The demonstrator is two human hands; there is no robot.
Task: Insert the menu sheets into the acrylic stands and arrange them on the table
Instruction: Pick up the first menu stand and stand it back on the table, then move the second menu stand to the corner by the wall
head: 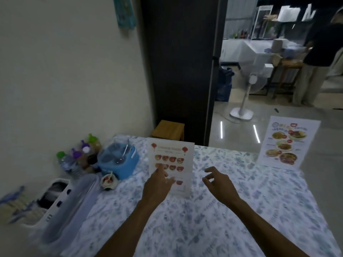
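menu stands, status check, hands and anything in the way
Left hand fingers on near menu stand, right hand open, empty. Second menu stand upright, far right. Condiment caddy beside near stand, apart.

Lower left of your frame: white holder (61,199), dark contents, blurred. Above it, cluster of bottles (79,158), green and purple caps, against wall. Just right of bottles: blue condiment caddy (118,160), spoons inside. Small bowl (109,181) below caddy. Centre: wooden stool (168,130). Upper right: white standing fan (245,101); person (319,58) beyond.
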